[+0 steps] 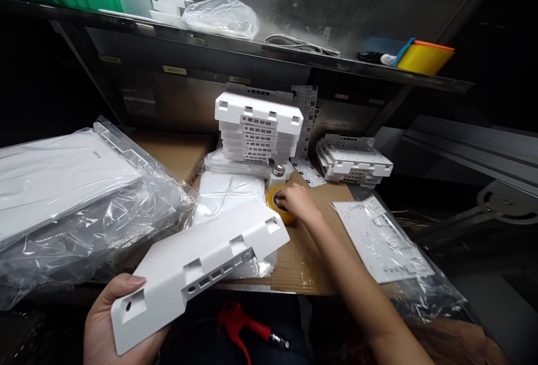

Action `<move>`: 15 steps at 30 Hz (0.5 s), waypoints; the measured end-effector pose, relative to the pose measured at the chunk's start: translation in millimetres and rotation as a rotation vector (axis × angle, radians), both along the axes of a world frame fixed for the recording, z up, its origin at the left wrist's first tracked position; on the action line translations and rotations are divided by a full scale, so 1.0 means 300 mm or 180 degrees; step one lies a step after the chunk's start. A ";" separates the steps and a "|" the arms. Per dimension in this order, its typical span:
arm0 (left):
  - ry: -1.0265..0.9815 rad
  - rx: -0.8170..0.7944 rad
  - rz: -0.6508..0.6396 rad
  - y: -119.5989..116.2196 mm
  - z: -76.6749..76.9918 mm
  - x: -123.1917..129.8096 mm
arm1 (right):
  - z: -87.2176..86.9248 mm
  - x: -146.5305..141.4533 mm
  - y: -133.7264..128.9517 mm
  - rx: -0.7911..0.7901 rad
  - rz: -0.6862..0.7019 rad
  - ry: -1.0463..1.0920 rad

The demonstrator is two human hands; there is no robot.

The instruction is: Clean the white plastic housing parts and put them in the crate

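Note:
My left hand grips one end of a white plastic housing, thumb on top. The housing is tilted, with a row of port cutouts along its near edge. My right hand reaches to a roll of yellow tape on the cardboard, its fingers curled into the ring. Just behind the roll stands a small bottle with a metal top. Clear plastic bags lie partly under the held housing.
Similar housings are piled at the back and right. Bagged white panels lie left; another bagged part lies right. A red air gun is below the table edge. A metal shelf crosses above.

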State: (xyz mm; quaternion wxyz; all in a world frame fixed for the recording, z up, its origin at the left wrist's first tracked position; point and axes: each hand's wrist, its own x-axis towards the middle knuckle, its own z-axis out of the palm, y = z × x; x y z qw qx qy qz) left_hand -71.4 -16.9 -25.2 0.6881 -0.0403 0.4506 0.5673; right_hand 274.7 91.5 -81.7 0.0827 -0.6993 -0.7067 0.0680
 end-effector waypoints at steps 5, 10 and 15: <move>0.0330 -0.0095 0.0254 0.006 -0.003 -0.002 | 0.016 -0.022 -0.033 -0.0034 0.0018 -0.0121; 0.0177 -0.0344 0.0449 0.011 0.011 0.020 | 0.128 0.013 -0.031 0.0512 -0.0097 0.0066; 0.0097 -0.0467 0.0603 0.002 0.037 0.045 | 0.207 0.039 0.084 0.0685 -0.0368 -0.0014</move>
